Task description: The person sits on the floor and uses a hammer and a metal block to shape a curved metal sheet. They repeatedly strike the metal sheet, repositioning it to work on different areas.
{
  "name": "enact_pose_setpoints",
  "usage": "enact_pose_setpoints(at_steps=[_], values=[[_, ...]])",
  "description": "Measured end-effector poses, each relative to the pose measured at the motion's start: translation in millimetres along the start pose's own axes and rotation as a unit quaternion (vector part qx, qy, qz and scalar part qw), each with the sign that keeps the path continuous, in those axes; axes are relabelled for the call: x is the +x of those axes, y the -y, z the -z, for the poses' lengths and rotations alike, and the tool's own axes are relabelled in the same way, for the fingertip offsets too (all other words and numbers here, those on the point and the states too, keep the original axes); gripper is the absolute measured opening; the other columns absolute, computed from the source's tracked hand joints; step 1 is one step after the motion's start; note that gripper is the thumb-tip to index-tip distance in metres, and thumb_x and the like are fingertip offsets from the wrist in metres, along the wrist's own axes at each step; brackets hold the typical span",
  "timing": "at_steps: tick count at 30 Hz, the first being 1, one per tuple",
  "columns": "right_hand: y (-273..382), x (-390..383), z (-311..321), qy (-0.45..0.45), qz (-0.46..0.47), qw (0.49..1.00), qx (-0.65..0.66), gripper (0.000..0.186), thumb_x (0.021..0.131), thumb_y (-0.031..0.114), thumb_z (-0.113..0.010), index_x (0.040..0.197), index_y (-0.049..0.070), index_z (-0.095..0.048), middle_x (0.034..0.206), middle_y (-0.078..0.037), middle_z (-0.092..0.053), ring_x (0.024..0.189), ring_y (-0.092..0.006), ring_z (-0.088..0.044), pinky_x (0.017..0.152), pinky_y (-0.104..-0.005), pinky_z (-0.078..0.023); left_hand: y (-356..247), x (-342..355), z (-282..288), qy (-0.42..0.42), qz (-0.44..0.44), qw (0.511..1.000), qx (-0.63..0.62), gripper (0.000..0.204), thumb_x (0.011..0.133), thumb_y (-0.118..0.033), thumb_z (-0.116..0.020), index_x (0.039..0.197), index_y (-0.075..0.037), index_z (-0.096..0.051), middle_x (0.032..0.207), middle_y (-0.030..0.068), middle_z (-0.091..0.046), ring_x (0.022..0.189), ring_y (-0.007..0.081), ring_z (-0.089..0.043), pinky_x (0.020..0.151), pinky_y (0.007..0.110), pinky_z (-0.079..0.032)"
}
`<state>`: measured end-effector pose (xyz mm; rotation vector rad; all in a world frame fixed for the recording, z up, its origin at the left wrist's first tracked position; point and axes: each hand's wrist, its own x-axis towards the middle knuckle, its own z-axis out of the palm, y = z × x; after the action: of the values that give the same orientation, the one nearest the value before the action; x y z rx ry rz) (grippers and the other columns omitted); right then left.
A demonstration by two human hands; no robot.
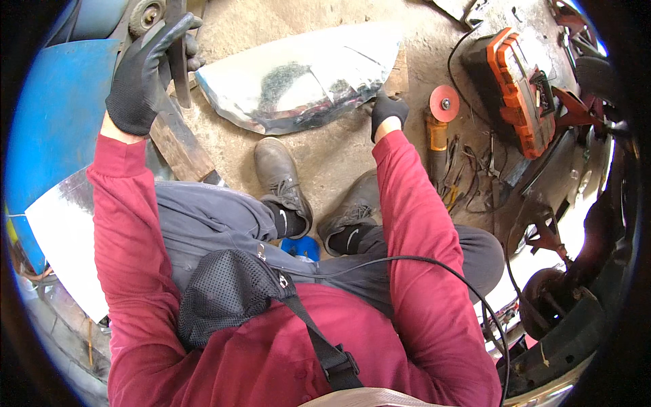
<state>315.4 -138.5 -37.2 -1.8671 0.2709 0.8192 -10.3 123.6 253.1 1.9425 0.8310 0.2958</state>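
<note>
Bag [224, 298]: black mesh, strapped across the person's maroon shirt [291, 346], nearest the camera.
Cable [434, 263]: black, running over the lap and across the right forearm.
Trousers [203, 214]: grey, knees bent wide apart.
Shoes [277, 166]: dark, planted on the concrete floor [234, 146].
Grinder [437, 139]: lying to the right of the right forearm, fitted with a red disc [443, 97]; loose hand tools lie just beside it.
Right hand [389, 113]: black-gloved, fingers closed on the panel's lower right edge, their tips partly hidden.
Panel [305, 78]: silvery, shiny, curved along its near edge; it lies beyond the shoes, between the two hands.
Left hand [139, 85]: black-gloved, raised at upper left, fingers half bent about a dark upright bar [179, 71]; whether they grip it, I cannot tell.
Wood [182, 146]: a worn block just below the bar.
Toolbox [519, 95]: black and orange, right of the panel.
Wheel [145, 15]: small, beyond the left hand at the top.
</note>
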Motion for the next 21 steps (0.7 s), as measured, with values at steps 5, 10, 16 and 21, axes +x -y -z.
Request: enact_pose_setpoints(at_steps=[5,10,16,21], values=[[35,-24,3,-0.043,0.131,0.984,-0.116,0.040,0.093,0.013,-0.071,0.127,-0.007,-0.064,0.114,-0.018,-0.073,0.095,-0.0273,-0.072,0.084,-0.0391,-0.057,6,2,4,0.034,-0.008,0.999,0.029,0.041,0.114,-0.026,-0.047,0.148,-0.005,-0.059,0.113,0.0064,-0.064,0.104,0.0161,-0.067,0.099,0.034,-0.058],[107,1,5,0.154,0.280,0.924,-0.209,0.036,0.093,0.022,-0.068,0.120,-0.002,-0.073,0.109,-0.023,-0.076,0.099,-0.0382,-0.074,0.088,-0.0438,-0.057,8,-1,3,0.042,0.025,0.991,-0.127,0.041,0.114,-0.023,-0.050,0.152,-0.009,-0.056,0.122,0.0106,-0.069,0.111,0.0210,-0.071,0.102,0.036,-0.060],[254,-2,123,0.179,0.430,0.677,-0.571,0.042,0.099,0.028,-0.068,0.132,0.002,-0.069,0.117,-0.019,-0.076,0.110,-0.0374,-0.073,0.100,-0.0434,-0.057,6,3,-16,0.059,0.031,0.989,-0.134,0.053,0.117,-0.041,-0.039,0.153,-0.005,-0.053,0.116,0.0074,-0.065,0.108,0.0183,-0.068,0.105,0.035,-0.057],[252,-7,266,0.124,0.422,0.630,-0.640,0.046,0.108,0.037,-0.061,0.142,0.006,-0.063,0.134,-0.021,-0.070,0.121,-0.0380,-0.070,0.102,-0.0437,-0.055,-10,-20,-34,0.040,0.108,0.982,-0.150,0.053,0.118,-0.039,-0.038,0.146,0.002,-0.057,0.111,0.0078,-0.064,0.101,0.0159,-0.068,0.101,0.034,-0.057]])
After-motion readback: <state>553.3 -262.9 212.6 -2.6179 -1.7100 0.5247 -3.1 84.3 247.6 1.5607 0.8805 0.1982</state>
